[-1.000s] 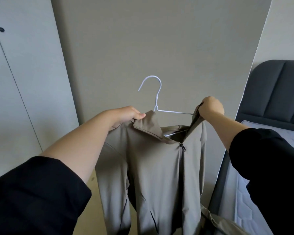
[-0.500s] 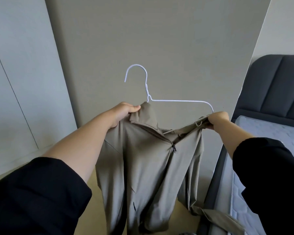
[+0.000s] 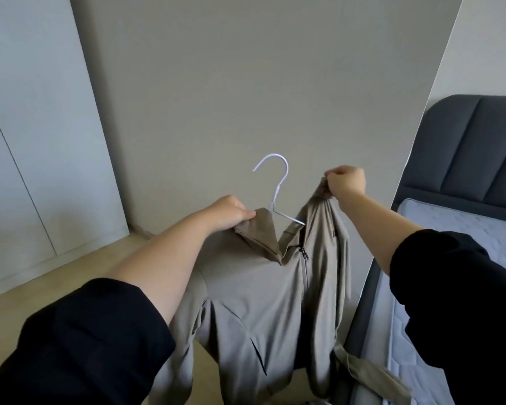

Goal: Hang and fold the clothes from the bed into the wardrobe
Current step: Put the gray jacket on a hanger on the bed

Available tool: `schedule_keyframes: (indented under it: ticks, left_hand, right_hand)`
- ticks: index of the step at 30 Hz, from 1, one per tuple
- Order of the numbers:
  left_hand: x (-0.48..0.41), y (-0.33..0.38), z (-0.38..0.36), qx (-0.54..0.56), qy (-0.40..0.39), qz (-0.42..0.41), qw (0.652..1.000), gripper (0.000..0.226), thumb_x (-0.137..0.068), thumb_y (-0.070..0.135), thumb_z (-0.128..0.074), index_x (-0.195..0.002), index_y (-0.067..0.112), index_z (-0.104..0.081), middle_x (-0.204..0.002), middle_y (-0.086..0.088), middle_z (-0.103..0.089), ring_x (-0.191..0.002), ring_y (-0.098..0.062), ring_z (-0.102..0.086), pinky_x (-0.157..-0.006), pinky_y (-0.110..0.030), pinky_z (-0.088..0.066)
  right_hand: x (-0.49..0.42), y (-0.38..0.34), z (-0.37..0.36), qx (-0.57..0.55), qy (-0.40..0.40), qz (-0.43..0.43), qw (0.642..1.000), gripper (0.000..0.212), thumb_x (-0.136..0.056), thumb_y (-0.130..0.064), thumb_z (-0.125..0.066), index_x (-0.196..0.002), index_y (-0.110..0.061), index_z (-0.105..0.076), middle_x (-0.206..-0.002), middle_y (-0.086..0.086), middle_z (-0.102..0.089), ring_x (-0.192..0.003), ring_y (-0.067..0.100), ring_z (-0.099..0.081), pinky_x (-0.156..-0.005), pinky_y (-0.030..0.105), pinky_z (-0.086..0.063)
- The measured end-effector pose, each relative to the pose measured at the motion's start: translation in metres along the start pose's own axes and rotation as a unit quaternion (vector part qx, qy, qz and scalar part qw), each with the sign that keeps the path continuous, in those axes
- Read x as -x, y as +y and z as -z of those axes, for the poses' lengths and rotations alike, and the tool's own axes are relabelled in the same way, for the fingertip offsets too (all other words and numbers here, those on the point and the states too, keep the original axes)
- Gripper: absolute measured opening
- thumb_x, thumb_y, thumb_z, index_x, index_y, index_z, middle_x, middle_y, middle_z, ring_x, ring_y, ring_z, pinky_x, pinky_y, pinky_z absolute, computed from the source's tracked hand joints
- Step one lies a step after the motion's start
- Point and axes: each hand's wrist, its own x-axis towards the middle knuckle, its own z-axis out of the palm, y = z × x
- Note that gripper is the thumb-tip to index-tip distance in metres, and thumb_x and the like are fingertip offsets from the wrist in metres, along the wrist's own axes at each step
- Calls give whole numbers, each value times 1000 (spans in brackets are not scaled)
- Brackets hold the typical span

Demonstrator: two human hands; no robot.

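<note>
At right, a bed (image 3: 373, 293) with a dark grey padded headboard (image 3: 473, 153) carries a pale blue-grey quilted mattress (image 3: 462, 226). A loose end of a khaki jacket (image 3: 260, 302) crosses its near edge. Light beige flooring (image 3: 41, 276) spreads left.

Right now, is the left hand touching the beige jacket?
Touching. The head view shows the left hand pinching the jacket by its collar, right beside the neck of the white hanger.

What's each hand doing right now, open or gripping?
Left hand: closed on the beige jacket at the collar, by the white hanger.
Right hand: closed, pinching the jacket's other shoulder.
</note>
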Motion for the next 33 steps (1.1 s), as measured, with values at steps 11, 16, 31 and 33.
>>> schedule_keyframes:
  ticks: [11,16,31,33]
  left_hand:
    - [-3,-9,37,46,237,-71,968,50,-91,25,-60,-47,15,-38,-44,4,-32,-46,-9,-31,-48,-23,-24]
    - [0,-10,48,70,278,-73,955,55,-90,23,-61,-45,19,-29,-38,8,-23,-41,-6,-24,-42,-22,-18]
    - [12,1,59,57,228,-97,967,49,-93,21,-58,-53,16,-30,-52,1,-23,-51,-15,-21,-50,-29,-17]
    - [14,-2,61,49,211,-92,972,49,-93,21,-57,-54,18,-27,-54,0,-21,-53,-16,-20,-53,-30,-16]
  right_hand:
    - [29,-99,-29,11,-218,62,974,18,-87,-18,-54,-73,-8,-59,-69,9,-57,-55,22,-55,-52,27,-47]
    - [8,-50,-20,151,-175,127,965,21,-88,-13,-50,-89,1,-66,-81,12,-62,-69,24,-56,-61,35,-50]
    - [-15,-3,-8,165,-91,-2,982,22,-81,-5,-65,-68,-10,-49,-64,13,-64,-41,19,-60,-55,32,-57]
    - [-10,-4,-10,107,-87,-17,990,21,-82,7,-59,-71,-9,-51,-60,13,-61,-33,13,-57,-44,24,-54]
